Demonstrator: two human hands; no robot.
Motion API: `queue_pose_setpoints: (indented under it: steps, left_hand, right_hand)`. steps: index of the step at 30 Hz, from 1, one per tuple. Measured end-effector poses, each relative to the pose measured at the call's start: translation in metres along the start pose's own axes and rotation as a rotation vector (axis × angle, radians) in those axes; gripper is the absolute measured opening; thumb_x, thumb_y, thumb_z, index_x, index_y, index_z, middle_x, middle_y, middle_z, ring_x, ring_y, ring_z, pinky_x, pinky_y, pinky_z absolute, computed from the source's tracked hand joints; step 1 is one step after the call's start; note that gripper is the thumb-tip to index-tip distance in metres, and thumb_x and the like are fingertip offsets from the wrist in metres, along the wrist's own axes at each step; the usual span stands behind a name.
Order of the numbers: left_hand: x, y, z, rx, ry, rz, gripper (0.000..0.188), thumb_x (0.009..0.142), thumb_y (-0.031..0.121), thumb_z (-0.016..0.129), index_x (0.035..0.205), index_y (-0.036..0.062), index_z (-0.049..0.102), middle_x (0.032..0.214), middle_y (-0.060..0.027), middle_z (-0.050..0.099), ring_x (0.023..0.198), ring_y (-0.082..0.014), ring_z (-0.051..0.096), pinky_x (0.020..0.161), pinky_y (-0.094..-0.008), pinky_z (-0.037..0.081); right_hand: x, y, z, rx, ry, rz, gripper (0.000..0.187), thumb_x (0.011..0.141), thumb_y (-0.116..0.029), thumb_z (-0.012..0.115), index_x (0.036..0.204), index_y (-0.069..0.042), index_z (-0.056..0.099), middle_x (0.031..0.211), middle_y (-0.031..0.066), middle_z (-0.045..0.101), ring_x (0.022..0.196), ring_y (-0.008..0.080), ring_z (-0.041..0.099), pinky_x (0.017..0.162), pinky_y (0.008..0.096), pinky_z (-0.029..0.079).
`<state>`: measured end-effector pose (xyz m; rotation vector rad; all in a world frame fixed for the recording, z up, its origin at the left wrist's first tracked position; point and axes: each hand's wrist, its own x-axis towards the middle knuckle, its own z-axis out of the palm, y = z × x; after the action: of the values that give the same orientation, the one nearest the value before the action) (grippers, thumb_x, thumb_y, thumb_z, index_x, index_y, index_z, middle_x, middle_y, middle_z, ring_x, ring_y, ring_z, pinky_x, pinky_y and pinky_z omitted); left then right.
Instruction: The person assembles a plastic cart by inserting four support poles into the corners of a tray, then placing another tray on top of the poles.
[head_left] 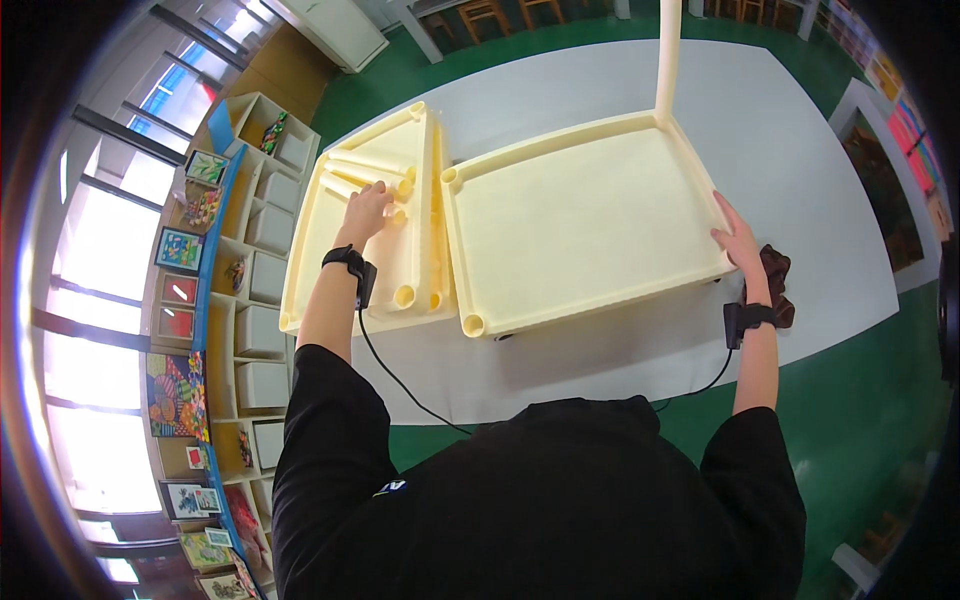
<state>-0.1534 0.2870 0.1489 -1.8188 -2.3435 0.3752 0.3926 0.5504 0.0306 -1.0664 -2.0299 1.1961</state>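
Observation:
A cream plastic tray (590,215) with raised rims and round corner sockets lies in front of me on the white table. One upright cream pole (668,60) stands in its far right corner. My right hand (738,235) grips this tray's right rim, thumb on the inner side. To the left, more cream trays (375,270) are stacked, and several loose cream tubes (375,168) lie in the top one. Over these tubes, my left hand (368,212) has its fingers curled around one tube, whose end shows beside the fingers. The palm side is hidden.
A bunched dark brown cloth (778,285) lies by my right wrist. Black cables run from the wrist devices across the white table (840,220). Shelves (262,300) with white bins and framed pictures line the left side, and wooden chairs (485,15) stand at the back.

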Motion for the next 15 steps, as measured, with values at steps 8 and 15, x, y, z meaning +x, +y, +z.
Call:
queue_pose_setpoints:
  steps: [8, 15]
  left_hand:
    - [-0.014, 0.008, -0.056, -0.279, 0.531, -0.047, 0.026, 0.07, 0.011, 0.06, 0.094, 0.0065, 0.055, 0.088, -0.0135, 0.056, 0.082, -0.0332, 0.053, 0.072, -0.0374, 0.042]
    - [-0.064, 0.016, -0.145, -1.144, 1.288, -0.166, 0.023, 0.084, 0.019, 0.048, 0.091, -0.0025, 0.044, 0.087, -0.0136, 0.055, 0.083, -0.0234, 0.056, 0.077, -0.031, 0.045]
  right_hand:
    - [-0.01, 0.004, -0.001, -0.043, 0.018, 0.009, 0.063, 0.07, -0.001, 0.052, 0.127, -0.018, 0.034, 0.123, 0.0124, 0.043, 0.112, 0.0221, 0.042, 0.092, 0.0279, 0.031]
    - [-0.011, 0.005, -0.003, -0.054, 0.041, 0.001, 0.06, 0.072, 0.001, 0.049, 0.127, -0.017, 0.035, 0.124, 0.0106, 0.042, 0.113, 0.0209, 0.041, 0.093, 0.0276, 0.03]
